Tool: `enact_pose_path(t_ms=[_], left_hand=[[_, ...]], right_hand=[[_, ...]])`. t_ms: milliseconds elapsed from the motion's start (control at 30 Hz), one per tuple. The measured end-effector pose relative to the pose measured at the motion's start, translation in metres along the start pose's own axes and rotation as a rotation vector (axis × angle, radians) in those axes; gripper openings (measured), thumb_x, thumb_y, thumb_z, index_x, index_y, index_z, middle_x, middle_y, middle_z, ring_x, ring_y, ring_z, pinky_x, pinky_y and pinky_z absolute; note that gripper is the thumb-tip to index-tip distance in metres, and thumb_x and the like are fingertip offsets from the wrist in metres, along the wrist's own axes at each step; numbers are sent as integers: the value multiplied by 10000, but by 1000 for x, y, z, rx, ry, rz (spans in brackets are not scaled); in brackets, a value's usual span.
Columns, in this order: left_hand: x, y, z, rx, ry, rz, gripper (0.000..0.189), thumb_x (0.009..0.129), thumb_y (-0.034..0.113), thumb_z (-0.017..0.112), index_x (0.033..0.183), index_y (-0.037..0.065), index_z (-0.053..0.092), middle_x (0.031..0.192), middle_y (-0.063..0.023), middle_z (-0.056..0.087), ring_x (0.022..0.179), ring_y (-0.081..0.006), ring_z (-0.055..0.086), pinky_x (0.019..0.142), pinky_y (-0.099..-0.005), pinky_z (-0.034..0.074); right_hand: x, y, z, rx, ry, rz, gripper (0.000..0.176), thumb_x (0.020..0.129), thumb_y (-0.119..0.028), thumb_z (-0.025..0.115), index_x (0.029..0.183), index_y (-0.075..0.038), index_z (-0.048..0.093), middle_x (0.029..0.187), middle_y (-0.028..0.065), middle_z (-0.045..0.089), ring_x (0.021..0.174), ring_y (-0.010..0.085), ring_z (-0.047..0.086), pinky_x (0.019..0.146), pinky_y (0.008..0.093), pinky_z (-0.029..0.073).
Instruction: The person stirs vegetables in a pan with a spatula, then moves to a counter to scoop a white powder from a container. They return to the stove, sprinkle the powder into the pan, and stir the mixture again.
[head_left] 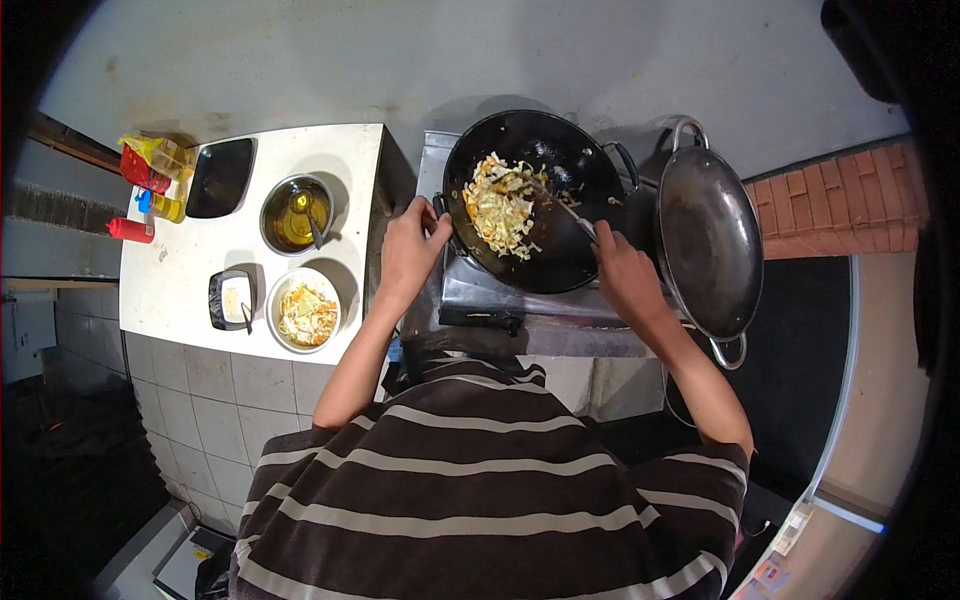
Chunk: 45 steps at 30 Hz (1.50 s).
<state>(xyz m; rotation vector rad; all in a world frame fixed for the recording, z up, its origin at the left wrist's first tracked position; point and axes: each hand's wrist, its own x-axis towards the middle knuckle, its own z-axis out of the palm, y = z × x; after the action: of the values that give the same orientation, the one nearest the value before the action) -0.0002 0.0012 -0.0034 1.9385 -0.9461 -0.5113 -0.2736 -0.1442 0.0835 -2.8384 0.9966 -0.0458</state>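
A black wok (575,265) sits on a metal gas stove (480,292). Chopped vegetables (500,205) are heaped in its left half, with a few bits scattered to the right. My left hand (412,248) grips the wok's left handle (441,208), thumb toward the rim. Over the wok's right side, my right hand (625,268) is closed round the handle of a metal spatula (570,215), whose far end reaches into the vegetables.
A second, worn wok (710,240) stands right of the stove. On the white table (190,290) at left are a metal bowl of oil (297,214), a bowl of chopped vegetables (304,310), a small black dish (232,300), a black tray (221,178) and sauce bottles (132,230).
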Motion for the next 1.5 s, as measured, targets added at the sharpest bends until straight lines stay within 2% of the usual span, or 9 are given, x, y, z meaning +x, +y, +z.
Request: enact_pose_path(t_ms=[267,333,667,733,867,1167,1233,1400,1500], left_hand=[[-1,-2,1,1,4,6,258,930,206,703,866,-11,578,708,-142,668,618,-208,614,611,-339,472],[-1,0,1,-8,7,-4,281,907,250,704,853,-3,595,729,-173,688,696,-362,692,662,-441,517],[0,1,0,-9,-1,-10,285,901,250,713,846,-5,598,742,-187,689,705,-371,692,663,-444,516],[-1,-4,1,4,-1,24,247,930,182,702,869,-20,574,674,-127,634,593,-180,584,593,-332,465],[-2,-6,3,-10,3,22,252,928,190,704,870,-19,575,672,-119,628,594,-179,575,594,-327,463],[-3,-4,1,25,-6,11,248,931,192,701,888,-19,578,690,-127,633,609,-183,582,612,-333,471],[-3,-4,1,8,-7,22,273,915,235,694,898,-19,596,730,-186,670,698,-362,677,664,-438,504],[-5,3,6,52,10,-45,240,934,177,696,916,-35,586,668,-109,597,602,-138,502,607,-326,457],[-6,4,7,-33,68,3,260,908,200,691,877,-34,582,661,-159,595,583,-268,558,610,-379,467]], right_hand=[[-33,10,-3,-99,17,51,270,990,-112,542,1241,-43,468,930,219,631,721,450,682,576,518,557],[-45,18,15,-165,-41,117,356,931,-47,557,1275,-33,469,931,230,631,728,455,686,606,518,566],[-57,20,21,-170,-118,237,463,884,-13,560,1334,-35,457,975,252,656,774,453,705,638,518,577],[-57,16,16,-133,-35,214,456,887,-21,567,1330,-41,459,951,235,653,762,446,704,623,509,576],[-58,20,19,-182,-37,203,452,887,-35,578,1327,-47,473,928,218,647,745,432,704,614,504,575],[38,45,-34,-226,235,-53,353,944,-146,610,1296,-120,587,893,170,668,755,411,697,658,525,558],[81,60,-49,-233,289,-263,330,920,-147,627,1247,-111,629,877,164,685,796,403,703,697,518,562],[170,45,-61,-322,89,-336,331,879,-93,627,1207,-132,644,920,162,729,827,394,710,668,512,544],[176,39,-38,-214,-104,-560,320,959,-153,581,1278,-168,597,864,172,697,799,419,677,677,535,517]])
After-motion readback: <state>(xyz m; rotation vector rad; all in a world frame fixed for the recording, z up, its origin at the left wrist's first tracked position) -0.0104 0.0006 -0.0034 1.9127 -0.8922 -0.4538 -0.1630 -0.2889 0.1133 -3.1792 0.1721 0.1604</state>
